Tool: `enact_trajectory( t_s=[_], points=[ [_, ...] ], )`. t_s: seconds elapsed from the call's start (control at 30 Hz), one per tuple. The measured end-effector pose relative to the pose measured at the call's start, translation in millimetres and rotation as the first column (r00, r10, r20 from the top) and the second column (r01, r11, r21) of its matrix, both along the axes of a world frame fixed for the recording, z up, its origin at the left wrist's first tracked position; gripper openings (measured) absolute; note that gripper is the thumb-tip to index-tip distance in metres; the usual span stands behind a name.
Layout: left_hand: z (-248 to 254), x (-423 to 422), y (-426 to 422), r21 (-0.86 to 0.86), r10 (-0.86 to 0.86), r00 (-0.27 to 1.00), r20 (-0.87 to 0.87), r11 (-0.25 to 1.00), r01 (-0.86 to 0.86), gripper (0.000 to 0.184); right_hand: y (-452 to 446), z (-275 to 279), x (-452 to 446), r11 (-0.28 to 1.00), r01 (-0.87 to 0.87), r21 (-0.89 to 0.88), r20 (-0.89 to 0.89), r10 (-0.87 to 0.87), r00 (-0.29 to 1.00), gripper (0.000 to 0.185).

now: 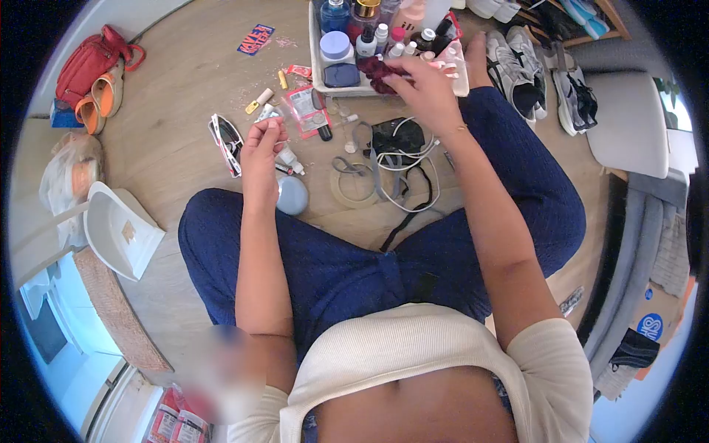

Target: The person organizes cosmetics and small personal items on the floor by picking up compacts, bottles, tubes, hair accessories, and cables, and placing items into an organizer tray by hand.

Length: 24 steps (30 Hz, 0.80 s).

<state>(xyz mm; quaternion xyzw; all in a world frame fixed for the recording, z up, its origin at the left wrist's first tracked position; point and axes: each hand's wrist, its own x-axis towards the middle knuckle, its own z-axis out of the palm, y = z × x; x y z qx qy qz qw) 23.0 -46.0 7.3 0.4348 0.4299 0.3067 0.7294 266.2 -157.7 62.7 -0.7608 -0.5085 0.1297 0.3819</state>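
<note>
My right hand (426,92) pinches a dark red scrunchie (378,75) over the front edge of a white tray (391,91) full of bottles and jars. My left hand (262,150) is raised above the floor at centre left, its fingers curled together; whether anything small is between them is hidden. Below and beside it are a white tube (290,159), a round light-blue case (292,195) and white-framed sunglasses (225,145). Between my hands lie a red-edged pouch (308,111), a tape roll (353,186), a white cable (436,184) and a black pouch (397,139).
Sneakers (513,74) stand right of the tray, near a light chair (628,122). A white dustpan (124,230), a plastic bag (72,177), orange clogs (103,100) and a red backpack (90,65) are at the left. My crossed legs (399,277) border the floor items.
</note>
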Motion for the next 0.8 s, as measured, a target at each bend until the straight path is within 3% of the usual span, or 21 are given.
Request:
enact_trajectory(
  t_s=[0.17,0.3,0.4,0.5,0.57,0.6,0.7,0.73,0.8],
  points=[
    [3.1,-0.7,1.8,-0.025,0.006,1.000,-0.011,1.000,-0.006,0.019,22.7,-13.5,10.2,0.996,0.057,-0.075,0.426,-0.020,0.904,0.026],
    [5.5,0.2,2.4,-0.019,-0.024,1.000,-0.019,1.000,0.024,0.019,16.4,-29.5,18.0,0.990,-0.003,-0.143,0.440,0.066,0.895,0.028],
    [6.1,0.3,1.8,-0.023,-0.021,0.999,-0.031,1.000,0.021,0.019,8.4,-35.9,19.1,0.964,0.062,-0.260,0.396,0.048,0.917,0.033],
    [2.9,3.0,4.5,-0.019,-0.020,1.000,-0.023,1.000,0.019,0.019,1.7,-46.5,23.6,0.939,-0.036,-0.342,0.384,0.175,0.907,0.034],
    [-2.7,-1.1,3.4,-0.038,-0.024,0.999,-0.028,0.999,0.023,0.019,-2.8,-48.5,27.3,0.958,-0.025,-0.286,0.469,0.163,0.868,0.036],
    [-0.1,-2.7,4.1,-0.026,-0.010,1.000,-0.014,1.000,0.010,0.019,-2.8,-42.4,29.5,0.986,-0.043,-0.159,0.529,0.123,0.840,0.032],
    [-1.3,-5.8,9.8,-0.008,0.048,0.999,-0.001,0.999,-0.048,0.018,-21.8,-7.6,23.6,0.956,0.127,-0.264,0.176,-0.082,0.981,0.022],
    [-5.0,-7.0,12.8,0.052,0.072,0.997,-0.014,0.996,-0.071,0.019,-27.1,-4.7,19.6,0.954,0.130,-0.269,0.176,-0.084,0.981,0.022],
    [-5.3,-5.4,13.2,0.105,0.138,0.990,-0.010,0.985,-0.136,0.020,-35.4,-0.2,11.2,0.653,0.110,-0.749,0.086,-0.068,0.994,0.020]
  ],
)
